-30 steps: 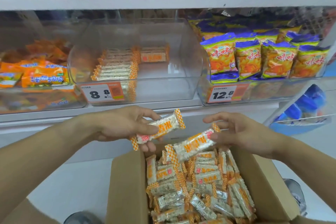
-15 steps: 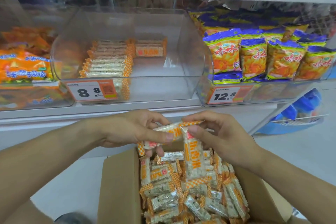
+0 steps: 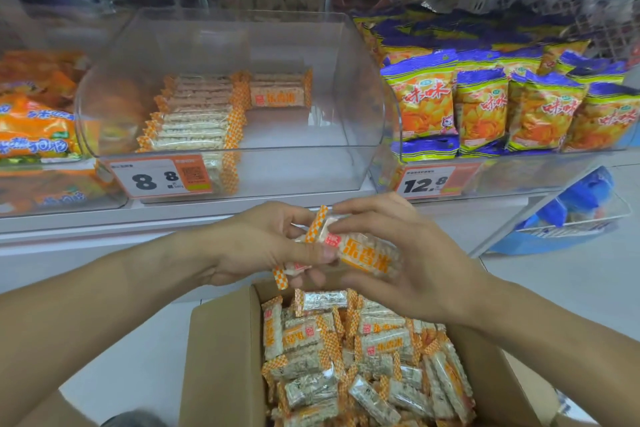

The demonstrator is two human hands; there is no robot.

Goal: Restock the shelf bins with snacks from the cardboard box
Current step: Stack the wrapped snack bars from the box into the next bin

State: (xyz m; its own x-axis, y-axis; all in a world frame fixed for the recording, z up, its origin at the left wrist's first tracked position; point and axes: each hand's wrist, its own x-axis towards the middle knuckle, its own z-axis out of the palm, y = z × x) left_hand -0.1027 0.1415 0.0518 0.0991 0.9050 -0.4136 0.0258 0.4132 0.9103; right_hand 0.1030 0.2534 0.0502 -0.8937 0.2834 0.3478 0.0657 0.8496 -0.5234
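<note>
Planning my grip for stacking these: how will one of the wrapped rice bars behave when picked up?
The rice bar probably stays fairly stiff: it spans between the left hand and right hand without sagging. It seems light, held by fingertips. Its glossy wrapper may be slippery, and the puffed rice likely crumbles if squeezed.

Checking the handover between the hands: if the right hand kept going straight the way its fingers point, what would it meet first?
Probably the left hand. The right hand points leftward and already shares the snack bars with it, above the cardboard box; depth is unclear.
</note>
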